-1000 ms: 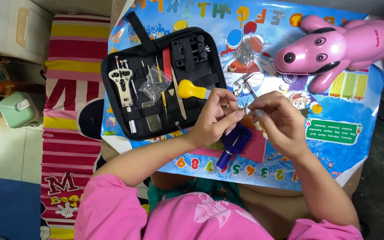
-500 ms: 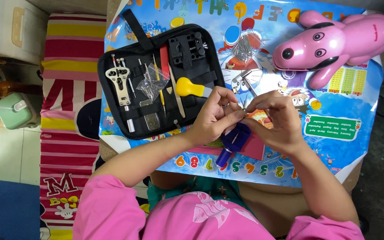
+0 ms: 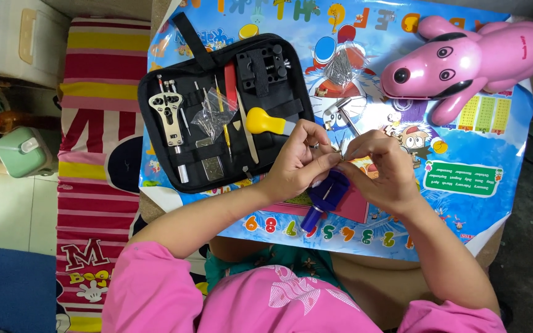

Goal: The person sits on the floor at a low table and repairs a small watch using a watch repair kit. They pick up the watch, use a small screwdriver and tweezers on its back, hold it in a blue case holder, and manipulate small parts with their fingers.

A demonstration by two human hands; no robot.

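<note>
My left hand (image 3: 299, 165) and my right hand (image 3: 385, 171) meet fingertip to fingertip over the table. Together they pinch a small metal piece (image 3: 340, 158), too small to make out. Just below the fingers a blue screw-type tool (image 3: 325, 196) stands on a pink pad (image 3: 353, 208). A small metal hammer (image 3: 342, 115) lies just beyond my hands. To the left, an open black tool case (image 3: 220, 111) holds a yellow-handled tool (image 3: 263, 120), a metal wrench (image 3: 169, 117), a clear bag and thin picks.
A colourful printed poster (image 3: 464, 179) covers the table. A pink toy dog (image 3: 464, 58) lies at the far right. A striped mat (image 3: 97, 154) covers the floor on the left, with a green container (image 3: 23, 151) and a white box (image 3: 13, 37) beyond it.
My hands stay joined over the blue tool and the fingers shift only slightly on the small piece. The view has drifted a little.
</note>
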